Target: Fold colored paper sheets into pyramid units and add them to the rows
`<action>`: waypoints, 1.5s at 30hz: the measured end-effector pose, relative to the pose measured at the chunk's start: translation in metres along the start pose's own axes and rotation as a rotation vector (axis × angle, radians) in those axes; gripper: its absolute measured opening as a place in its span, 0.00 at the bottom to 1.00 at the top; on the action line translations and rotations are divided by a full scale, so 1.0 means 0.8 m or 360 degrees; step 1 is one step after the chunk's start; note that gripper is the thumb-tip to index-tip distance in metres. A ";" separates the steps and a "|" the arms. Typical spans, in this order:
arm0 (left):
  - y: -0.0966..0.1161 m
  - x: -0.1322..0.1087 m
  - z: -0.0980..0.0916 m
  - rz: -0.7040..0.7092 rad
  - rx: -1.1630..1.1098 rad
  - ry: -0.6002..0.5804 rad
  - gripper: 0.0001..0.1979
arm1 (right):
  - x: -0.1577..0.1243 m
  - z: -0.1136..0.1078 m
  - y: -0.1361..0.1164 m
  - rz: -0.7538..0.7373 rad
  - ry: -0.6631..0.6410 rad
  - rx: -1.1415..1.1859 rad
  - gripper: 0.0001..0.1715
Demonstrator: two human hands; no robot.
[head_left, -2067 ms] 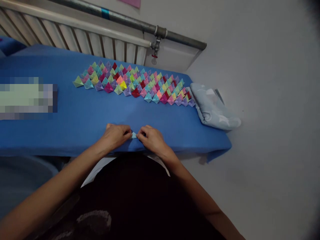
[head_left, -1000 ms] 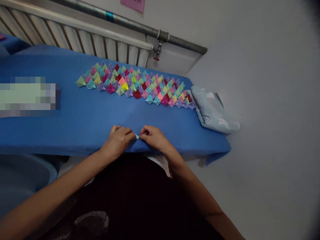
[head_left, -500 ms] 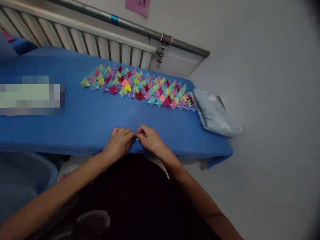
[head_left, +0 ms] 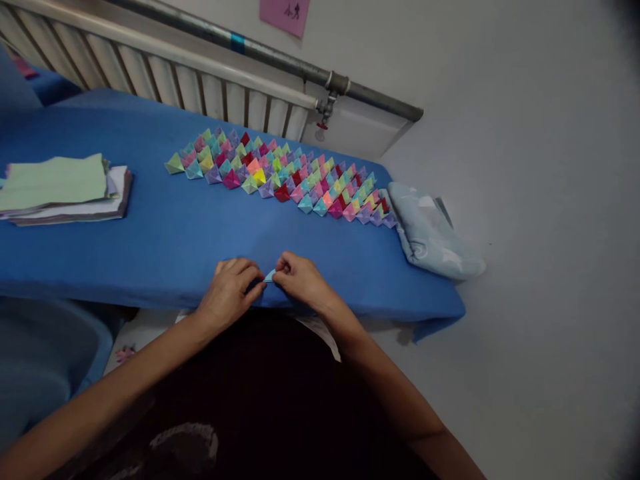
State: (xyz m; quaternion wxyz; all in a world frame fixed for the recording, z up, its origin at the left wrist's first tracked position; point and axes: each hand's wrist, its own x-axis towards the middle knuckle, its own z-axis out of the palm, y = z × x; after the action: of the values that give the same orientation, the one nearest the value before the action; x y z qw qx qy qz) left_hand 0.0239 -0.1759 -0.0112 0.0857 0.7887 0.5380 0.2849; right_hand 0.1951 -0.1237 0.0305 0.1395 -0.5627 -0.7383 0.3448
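Observation:
A small folded piece of light blue paper [head_left: 270, 276] shows between my two hands, close to the near edge of the blue-covered table [head_left: 165, 260]. My right hand [head_left: 295, 273] is closed, pinching the paper's right end between thumb and fingers. On the other side, my left hand [head_left: 234, 285] has its thumb and fingertips at the paper's left corner, closed on it. Beyond both hands stand rows of folded paper boats [head_left: 280, 175] in many colours, packed tightly together.
A stack of paper sheets [head_left: 55, 183], pale green on top, lies at the left. A folded light blue cloth [head_left: 430, 233] rests at the table's right end. Behind the table run a radiator [head_left: 190, 83] and a pipe [head_left: 280, 61]; a blue chair [head_left: 45, 367] is at lower left.
My left hand has shifted slightly left, so more of the light blue paper shows between the hands. The right hand stays nearly in place. The camera view has shifted a little.

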 end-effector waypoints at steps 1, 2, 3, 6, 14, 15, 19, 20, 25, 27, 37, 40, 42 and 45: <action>0.000 0.002 0.000 -0.0009 0.0004 -0.0008 0.07 | 0.001 0.000 0.000 0.0002 0.0000 0.0002 0.05; 0.000 0.003 0.000 -0.0016 0.0007 -0.0024 0.07 | 0.001 0.000 0.000 0.0001 0.0000 0.0004 0.05; 0.000 0.005 -0.001 -0.0019 0.0010 -0.0048 0.07 | 0.002 0.000 0.000 0.0000 0.0001 0.0005 0.06; 0.002 0.008 -0.002 -0.0010 0.0048 -0.0115 0.07 | 0.003 0.000 -0.001 -0.0003 -0.0006 0.0014 0.08; 0.001 0.005 0.000 0.0190 0.0212 -0.0049 0.10 | 0.003 0.000 0.000 0.0006 -0.0038 0.0063 0.09; 0.000 0.005 0.000 0.0226 0.0232 -0.0038 0.11 | 0.003 0.000 0.000 0.0003 -0.0043 0.0063 0.09; 0.001 0.001 -0.003 0.0402 0.0359 0.0000 0.13 | 0.002 0.000 -0.001 -0.0022 -0.0081 0.0028 0.10; 0.003 -0.001 -0.004 0.0454 0.0397 -0.0005 0.13 | 0.001 0.000 -0.002 -0.0041 -0.0081 0.0008 0.09; 0.011 -0.014 -0.008 0.0606 0.0549 -0.0032 0.13 | -0.002 0.001 -0.005 -0.0144 -0.0035 -0.0139 0.09; 0.012 -0.019 -0.006 0.0593 0.0590 -0.0008 0.14 | -0.001 0.000 -0.001 -0.0107 -0.0074 -0.0064 0.10; 0.014 -0.024 -0.002 0.0552 0.0622 0.0025 0.15 | -0.004 -0.004 0.002 -0.0150 -0.0051 -0.0058 0.12; 0.014 -0.025 0.001 0.0545 0.0617 0.0041 0.16 | -0.004 -0.005 0.003 -0.0186 -0.0001 -0.0118 0.13; 0.013 -0.024 0.002 0.0526 0.0594 0.0042 0.16 | -0.003 -0.005 0.006 -0.0184 0.0034 -0.0121 0.12; 0.010 -0.022 0.004 0.0470 0.0505 0.0064 0.15 | -0.006 -0.002 0.013 -0.0103 0.0019 0.0018 0.11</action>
State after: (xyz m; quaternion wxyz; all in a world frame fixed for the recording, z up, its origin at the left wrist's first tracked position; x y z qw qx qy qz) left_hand 0.0277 -0.1944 -0.0166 -0.0929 0.8567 0.4564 0.2217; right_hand 0.2052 -0.1263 0.0260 0.1581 -0.5396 -0.7534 0.3408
